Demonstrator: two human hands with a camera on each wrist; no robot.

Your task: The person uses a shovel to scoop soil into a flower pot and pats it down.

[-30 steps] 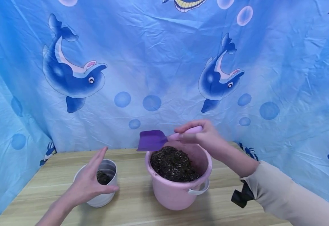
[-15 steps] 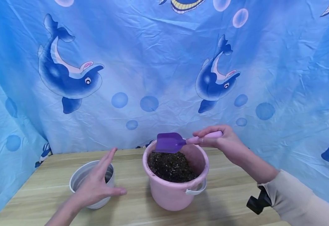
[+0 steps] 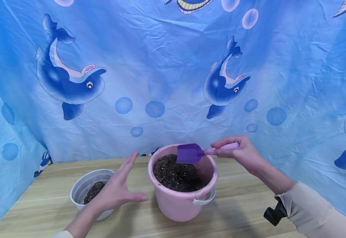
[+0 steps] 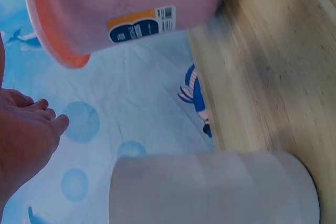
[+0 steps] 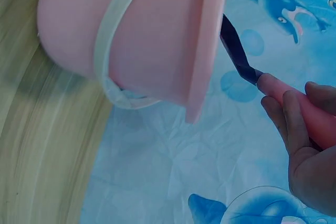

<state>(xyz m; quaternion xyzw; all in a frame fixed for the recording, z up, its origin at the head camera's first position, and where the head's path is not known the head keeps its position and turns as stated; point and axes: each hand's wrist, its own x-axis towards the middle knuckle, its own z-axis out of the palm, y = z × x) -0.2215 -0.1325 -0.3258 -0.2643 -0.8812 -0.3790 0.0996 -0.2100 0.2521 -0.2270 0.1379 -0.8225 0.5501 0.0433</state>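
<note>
My right hand grips the pink handle of a purple-bladed hand shovel. The blade hangs over the mouth of a pink bucket, above the dark soil inside. In the right wrist view, fingers and thumb wrap the shovel's handle. Between the bucket and a white pot, my left hand is held in the air with fingers extended and thumb spread, holding nothing. It partly hides the pot, which has some soil in it.
Both containers stand on a wooden table. A blue curtain printed with dolphins hangs right behind the table's back edge. The bucket's white handle hangs down at its front right side.
The shovel has moved right, from the bucket's left rim to over its soil. My left hand has shifted right, from over the white pot toward the bucket, uncovering the pot's soil.
</note>
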